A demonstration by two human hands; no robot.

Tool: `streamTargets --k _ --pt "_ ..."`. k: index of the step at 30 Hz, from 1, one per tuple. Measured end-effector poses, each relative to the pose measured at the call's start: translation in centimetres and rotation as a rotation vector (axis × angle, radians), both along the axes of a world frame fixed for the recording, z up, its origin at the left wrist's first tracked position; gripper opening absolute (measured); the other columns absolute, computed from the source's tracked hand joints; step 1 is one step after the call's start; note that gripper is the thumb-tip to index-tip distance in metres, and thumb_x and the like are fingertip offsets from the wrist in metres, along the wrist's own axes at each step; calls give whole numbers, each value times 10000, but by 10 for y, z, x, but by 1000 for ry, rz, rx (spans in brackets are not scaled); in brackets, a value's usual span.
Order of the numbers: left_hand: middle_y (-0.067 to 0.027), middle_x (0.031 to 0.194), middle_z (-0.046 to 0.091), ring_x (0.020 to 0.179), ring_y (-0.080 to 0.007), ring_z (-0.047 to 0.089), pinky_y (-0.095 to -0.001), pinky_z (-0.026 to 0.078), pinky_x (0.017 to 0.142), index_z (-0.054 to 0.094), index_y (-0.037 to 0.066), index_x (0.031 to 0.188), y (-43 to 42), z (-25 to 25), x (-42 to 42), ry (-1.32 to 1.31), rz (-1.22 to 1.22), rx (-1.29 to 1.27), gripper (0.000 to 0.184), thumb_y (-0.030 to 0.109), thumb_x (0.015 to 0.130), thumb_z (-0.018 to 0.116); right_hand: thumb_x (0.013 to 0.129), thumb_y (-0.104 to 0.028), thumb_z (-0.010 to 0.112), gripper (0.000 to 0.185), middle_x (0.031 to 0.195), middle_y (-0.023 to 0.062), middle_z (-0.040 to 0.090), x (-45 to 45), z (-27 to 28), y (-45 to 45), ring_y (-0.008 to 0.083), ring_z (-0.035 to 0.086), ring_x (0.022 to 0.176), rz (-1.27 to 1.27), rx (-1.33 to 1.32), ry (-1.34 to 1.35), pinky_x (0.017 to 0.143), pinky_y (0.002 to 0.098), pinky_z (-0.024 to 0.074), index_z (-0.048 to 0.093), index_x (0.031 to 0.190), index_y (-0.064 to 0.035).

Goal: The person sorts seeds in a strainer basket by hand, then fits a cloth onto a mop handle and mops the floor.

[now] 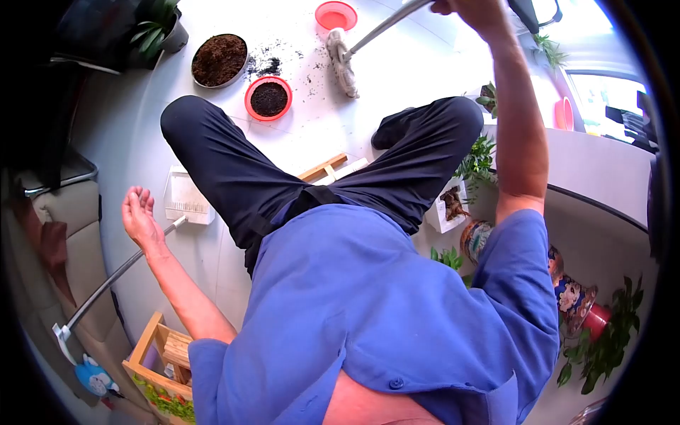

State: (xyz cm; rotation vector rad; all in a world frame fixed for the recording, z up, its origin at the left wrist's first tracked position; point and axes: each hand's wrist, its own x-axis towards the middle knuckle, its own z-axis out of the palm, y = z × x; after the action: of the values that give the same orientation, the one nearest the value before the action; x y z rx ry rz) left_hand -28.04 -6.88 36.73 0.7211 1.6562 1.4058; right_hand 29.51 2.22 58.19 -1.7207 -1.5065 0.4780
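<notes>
Blue short-sleeved shirt fills the lower middle, worn by the person carrying the camera. Pale tiled floor spreads beyond, with dark trousers covering bent, widely parted legs. At left, a long-handled dustpan rests on the floor, its pole slanting back toward a beige padded seat. The left hand hangs near that pole, palm up, fingers loosely curled around nothing; whether its wrist touches the pole cannot be told. Ahead, a mop leans with its fuzzy grey head on the floor. The right hand, partly cropped by the top edge, appears to have its grip wrapped around the upper handle. Left of the mop head sit a round pan of brown soil and a smaller red-rimmed pot of dark soil; a pink basin lies just beyond the head. Smallest are spilled soil crumbs, thickest beside the pan. A wide leftward swing could knock the pot and spill more; hard pressure could smear damp soil; a dropping left forearm might tip the dustpan.
</notes>
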Motion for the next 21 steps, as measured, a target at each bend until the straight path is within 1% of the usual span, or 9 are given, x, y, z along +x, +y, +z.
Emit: streamTargets --k 2,4,8,12,13,15,16,17,21 --pt "-91 1091 608 952 -178 602 -294 486 809 560 14 1134 5 22 17 21 -22 45 269 219 960 545 891 -265 645 292 600 34 597 2 15 -11 99 588 477 -13 68 -19 430 225 478 638 747 -12" --pt "-93 1084 614 949 -172 605 -295 483 811 565 13 1137 8 37 33 19 -111 136 257 202 966 533 895 -283 648 303 591 21 583 9 18 -15 94 572 461 -45 104 -49 412 222 462 631 747 -19" --pt "-91 1075 621 939 -169 609 -292 481 809 571 13 1134 9 67 69 22 -206 184 245 189 969 524 894 -287 648 315 594 21 583 4 13 -16 88 568 457 -117 74 -53 413 219 460 634 748 -8" --pt "-85 1071 625 936 -165 610 -290 477 804 573 14 1128 17 82 95 3 -339 245 232 174 970 516 874 -256 667 348 499 29 535 19 -4 -11 99 546 417 -176 64 -93 382 243 431 614 648 2" --pt "-84 1067 626 935 -163 611 -289 477 801 573 14 1127 18 84 100 -12 -374 245 230 172 970 513 828 -363 703 397 532 56 563 27 -8 -12 172 587 474 -207 36 -92 442 311 462 617 654 -16" --pt "-76 1045 631 914 -147 609 -271 474 787 575 19 1117 23 94 120 -27 -419 235 221 172 970 513 905 -326 621 359 568 42 604 65 -28 -4 108 624 514 -47 179 -309 452 236 482 644 714 -23" --pt "-70 1033 630 901 -138 605 -263 476 776 576 20 1111 29 91 127 -28 -458 225 216 171 970 514 888 -338 637 364 502 46 595 73 -28 -2 109 639 481 -74 184 -323 472 229 511 660 681 -39" --pt "-64 1022 628 888 -129 601 -255 478 765 577 22 1105 37 86 136 -29 -495 220 210 169 969 515 885 -337 639 367 497 43 584 78 -23 0 118 630 474 -105 155 -314 465 243 511 660 688 -27" --pt "-56 983 627 852 -118 595 -237 480 733 582 25 1076 85 61 189 -20 -654 78 188 163 965 520 888 -315 637 387 495 45 558 115 -19 31 105 601 455 -197 86 -202 414 222 473 621 652 -8"
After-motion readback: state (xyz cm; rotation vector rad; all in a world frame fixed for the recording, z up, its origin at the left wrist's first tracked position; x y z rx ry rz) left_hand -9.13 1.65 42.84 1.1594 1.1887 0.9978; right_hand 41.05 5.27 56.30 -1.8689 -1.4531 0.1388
